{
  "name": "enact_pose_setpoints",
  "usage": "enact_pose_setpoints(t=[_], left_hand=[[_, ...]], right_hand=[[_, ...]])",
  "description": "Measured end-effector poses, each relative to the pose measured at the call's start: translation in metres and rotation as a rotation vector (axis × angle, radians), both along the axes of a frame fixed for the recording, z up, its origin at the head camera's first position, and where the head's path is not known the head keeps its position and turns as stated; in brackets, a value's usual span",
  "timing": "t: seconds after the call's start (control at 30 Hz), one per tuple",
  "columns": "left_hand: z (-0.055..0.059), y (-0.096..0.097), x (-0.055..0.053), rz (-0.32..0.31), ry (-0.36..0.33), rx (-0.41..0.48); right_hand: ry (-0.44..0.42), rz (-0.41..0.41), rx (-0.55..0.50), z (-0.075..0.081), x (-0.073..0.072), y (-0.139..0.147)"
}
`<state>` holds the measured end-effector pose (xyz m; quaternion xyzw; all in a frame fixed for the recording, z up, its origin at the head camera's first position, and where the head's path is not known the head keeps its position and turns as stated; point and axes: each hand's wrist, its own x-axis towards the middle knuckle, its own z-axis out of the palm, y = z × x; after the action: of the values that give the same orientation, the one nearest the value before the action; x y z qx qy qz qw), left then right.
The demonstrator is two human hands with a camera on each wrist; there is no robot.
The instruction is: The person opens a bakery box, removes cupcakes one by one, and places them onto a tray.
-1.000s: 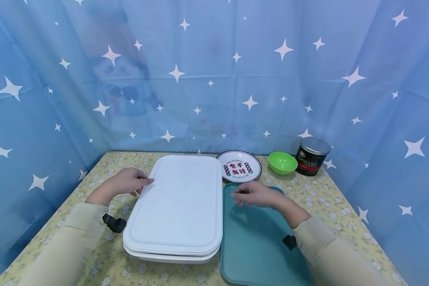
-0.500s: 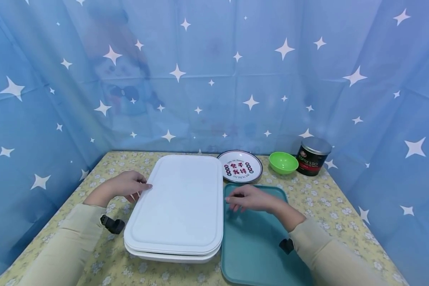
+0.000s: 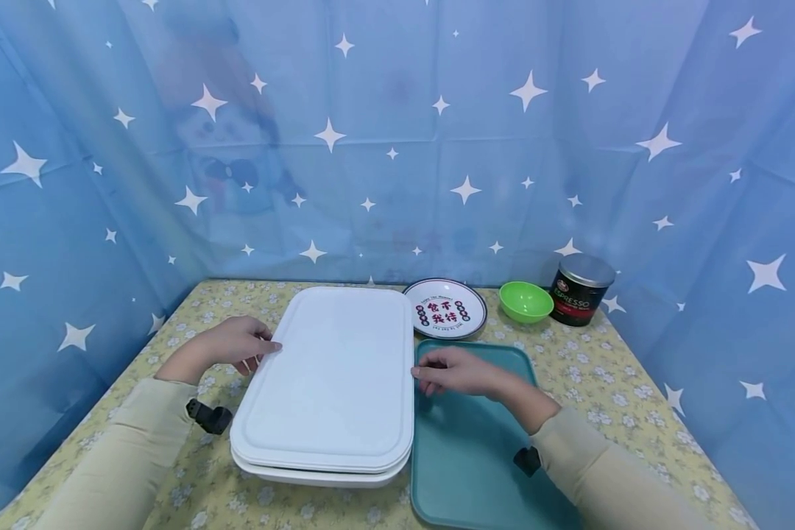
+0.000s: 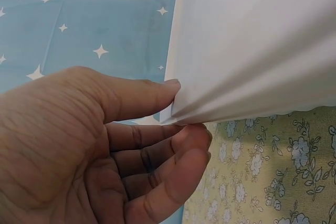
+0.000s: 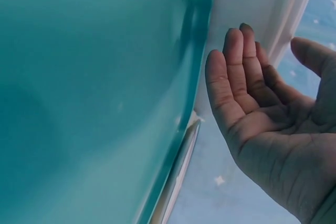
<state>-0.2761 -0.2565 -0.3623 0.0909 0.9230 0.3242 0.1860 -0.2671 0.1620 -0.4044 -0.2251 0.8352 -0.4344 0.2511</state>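
A white rectangular plastic box lies on the table, its flat white lid (image 3: pixel 331 368) on top. Along the front a thin gap shows between the lid and the white box (image 3: pixel 318 478). My left hand (image 3: pixel 235 344) pinches the lid's left edge, the thumb on top and the index finger beneath, as the left wrist view shows. At the opposite edge is my right hand (image 3: pixel 453 369), thumb tip right at the rim. In the right wrist view that hand's fingers (image 5: pixel 236 72) are extended and overlap the white side wall. The box's inside is hidden.
A teal tray (image 3: pixel 483 471) lies close along the box's right side, under my right hand. Behind it stand a white plate (image 3: pixel 444 309) with red characters, a green bowl (image 3: pixel 525 302) and a black espresso tin (image 3: pixel 579 291). A starry blue curtain (image 3: pixel 397 110) surrounds the table.
My right hand has moved left and slightly down, from over the teal tray to the lid's right edge. The left hand has shifted a little downward along the left edge.
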Motion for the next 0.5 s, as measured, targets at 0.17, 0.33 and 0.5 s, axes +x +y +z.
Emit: enact_pose_setpoints(t=[0.17, 0.33, 0.5], left_hand=[[0.0009, -0.0002, 0.0024, -0.012, 0.02, -0.009], [0.0002, -0.0007, 0.0019, -0.012, 0.028, -0.011], [0.0016, 0.0005, 0.0024, -0.002, 0.042, -0.018]], right_hand=[[0.022, -0.006, -0.004, 0.0017, 0.0017, -0.0037], [0.032, -0.017, -0.007, 0.0029, 0.004, -0.0061], [0.035, -0.031, -0.025, 0.0021, 0.0052, -0.0069]])
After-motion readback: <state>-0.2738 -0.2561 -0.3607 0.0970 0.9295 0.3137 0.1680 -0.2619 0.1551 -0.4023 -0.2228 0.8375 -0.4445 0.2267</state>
